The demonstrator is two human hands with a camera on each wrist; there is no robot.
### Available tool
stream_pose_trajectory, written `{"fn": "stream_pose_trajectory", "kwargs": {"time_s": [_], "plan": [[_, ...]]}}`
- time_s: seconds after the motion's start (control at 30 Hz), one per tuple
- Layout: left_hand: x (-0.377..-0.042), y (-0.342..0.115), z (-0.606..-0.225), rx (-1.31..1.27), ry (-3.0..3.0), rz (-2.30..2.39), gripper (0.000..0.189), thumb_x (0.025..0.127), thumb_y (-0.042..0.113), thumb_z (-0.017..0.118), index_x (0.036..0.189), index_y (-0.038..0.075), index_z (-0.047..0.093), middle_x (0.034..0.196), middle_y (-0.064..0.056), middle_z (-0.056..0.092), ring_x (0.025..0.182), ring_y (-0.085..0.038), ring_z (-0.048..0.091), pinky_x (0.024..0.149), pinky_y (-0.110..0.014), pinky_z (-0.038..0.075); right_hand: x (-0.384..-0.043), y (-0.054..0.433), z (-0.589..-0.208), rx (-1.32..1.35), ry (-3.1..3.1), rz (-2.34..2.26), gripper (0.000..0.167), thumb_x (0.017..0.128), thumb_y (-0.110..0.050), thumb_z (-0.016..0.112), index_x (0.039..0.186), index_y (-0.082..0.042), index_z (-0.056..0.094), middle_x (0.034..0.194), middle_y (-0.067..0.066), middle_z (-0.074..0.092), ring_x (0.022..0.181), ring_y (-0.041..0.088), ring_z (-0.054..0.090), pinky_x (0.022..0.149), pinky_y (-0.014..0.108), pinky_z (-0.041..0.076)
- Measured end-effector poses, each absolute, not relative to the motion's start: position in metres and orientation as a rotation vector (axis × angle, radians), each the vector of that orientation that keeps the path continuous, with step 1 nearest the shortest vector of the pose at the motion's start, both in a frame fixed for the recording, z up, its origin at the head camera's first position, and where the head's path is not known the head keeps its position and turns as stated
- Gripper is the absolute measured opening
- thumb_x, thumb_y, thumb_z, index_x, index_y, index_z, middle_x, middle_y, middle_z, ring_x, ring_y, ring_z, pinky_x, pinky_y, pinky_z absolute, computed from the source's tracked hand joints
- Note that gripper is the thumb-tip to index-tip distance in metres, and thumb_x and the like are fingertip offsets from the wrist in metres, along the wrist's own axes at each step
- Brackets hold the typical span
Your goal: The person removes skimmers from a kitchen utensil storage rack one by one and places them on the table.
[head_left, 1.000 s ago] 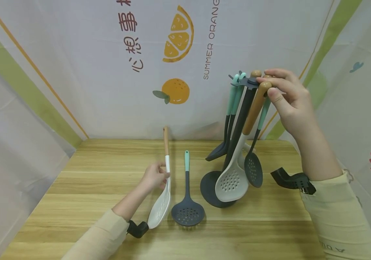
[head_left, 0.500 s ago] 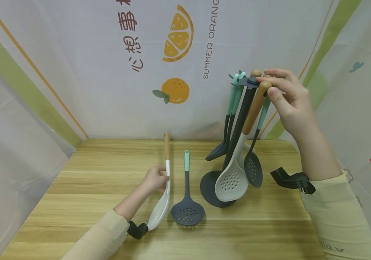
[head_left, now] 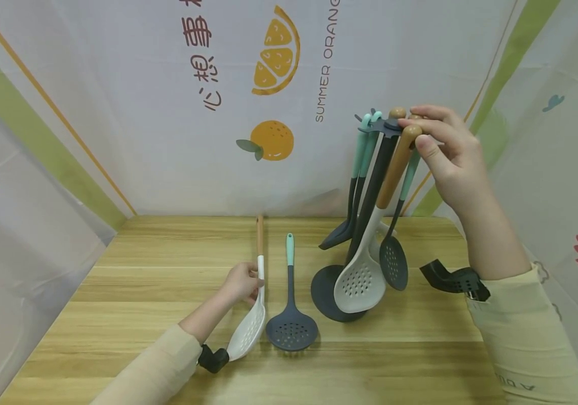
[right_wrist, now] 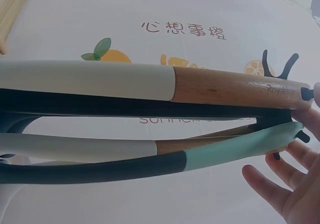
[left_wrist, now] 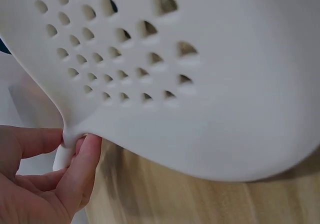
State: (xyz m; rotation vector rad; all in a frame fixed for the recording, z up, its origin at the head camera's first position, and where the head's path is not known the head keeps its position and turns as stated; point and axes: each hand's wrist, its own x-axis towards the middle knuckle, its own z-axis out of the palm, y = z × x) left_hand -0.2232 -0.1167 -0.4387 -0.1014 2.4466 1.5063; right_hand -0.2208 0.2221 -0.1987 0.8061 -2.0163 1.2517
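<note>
My left hand point(head_left: 242, 282) pinches a white skimmer with a wooden handle point(head_left: 249, 332) where its neck meets the perforated bowl. In the left wrist view, that bowl point(left_wrist: 225, 109) fills much of the picture, tilted over the wood. Beside it lies a dark grey skimmer with a mint handle point(head_left: 292, 329). My right hand point(head_left: 451, 152) is at the top of the utensil stand point(head_left: 336, 304), thumb and forefinger at the end of a hanging white skimmer's wooden handle point(head_left: 398, 169). The right wrist view has its other fingers spread near a mint handle point(right_wrist: 240, 146).
Mint-handled utensils point(head_left: 358, 157) hang on the stand's left side. A small dark perforated spoon point(head_left: 393, 261) hangs on its right. The wooden tabletop point(head_left: 157, 270) ends at a printed white curtain point(head_left: 167, 169) behind; curtains also flank both sides.
My left hand and its white skimmer have shifted slightly toward me; the wooden handle's end now appears lower. The right hand and stand stay put.
</note>
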Motion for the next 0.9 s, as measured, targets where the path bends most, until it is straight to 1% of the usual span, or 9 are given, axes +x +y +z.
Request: {"fn": "stream_pose_trajectory", "kwargs": {"time_s": [0.07,0.3,0.47,0.6,0.77,0.9], "plan": [[-0.223,-0.117,-0.439,-0.100,2.453,1.492,0.046,0.088,-0.007,0.061,0.130,-0.014,0.046,0.108,-0.025,0.060,0.062,-0.020,0.059,0.053,-0.034,0.057,-0.221,0.222,-0.199,0.807,-2.016,1.249,0.028,0.098,-0.009,0.051,0.119,0.003,0.064,0.131,0.010,0.050,0.122,0.023,0.042,0.095,0.026,0.044],[-0.222,-0.117,-0.442,-0.091,2.458,1.465,0.046,0.088,-0.008,0.060,0.130,-0.016,0.044,0.100,-0.022,0.062,0.063,-0.021,0.060,0.053,-0.034,0.057,-0.222,0.223,-0.200,0.820,-1.993,1.279,0.028,0.098,-0.008,0.050,0.119,0.003,0.065,0.131,0.014,0.049,0.121,0.024,0.043,0.094,0.025,0.044],[-0.222,-0.117,-0.444,-0.091,2.482,1.400,0.046,0.088,-0.006,0.061,0.130,-0.016,0.043,0.095,-0.019,0.062,0.064,-0.021,0.061,0.053,-0.032,0.056,-0.221,0.222,-0.199,0.817,-2.009,1.262,0.028,0.098,-0.009,0.050,0.120,0.002,0.064,0.131,0.012,0.049,0.121,0.024,0.042,0.094,0.025,0.044],[-0.222,-0.115,-0.447,-0.088,2.491,1.363,0.044,0.088,-0.006,0.061,0.128,-0.017,0.045,0.089,-0.017,0.060,0.062,-0.021,0.063,0.051,-0.031,0.056,-0.221,0.221,-0.199,0.812,-2.019,1.243,0.028,0.098,-0.010,0.050,0.120,0.002,0.064,0.131,0.009,0.050,0.121,0.023,0.042,0.093,0.025,0.045],[-0.223,-0.114,-0.449,-0.093,2.503,1.350,0.043,0.087,-0.007,0.062,0.127,-0.016,0.046,0.087,-0.016,0.059,0.059,-0.020,0.061,0.049,-0.031,0.055,-0.221,0.221,-0.200,0.816,-2.011,1.250,0.028,0.098,-0.010,0.050,0.119,0.003,0.064,0.131,0.012,0.049,0.121,0.024,0.042,0.092,0.025,0.045],[-0.224,-0.114,-0.451,-0.097,2.512,1.337,0.041,0.087,-0.007,0.063,0.124,-0.016,0.048,0.082,-0.015,0.057,0.056,-0.019,0.059,0.048,-0.031,0.055,-0.221,0.221,-0.200,0.814,-2.009,1.254,0.028,0.098,-0.010,0.050,0.119,0.002,0.065,0.131,0.012,0.049,0.121,0.024,0.042,0.093,0.025,0.044]]}}
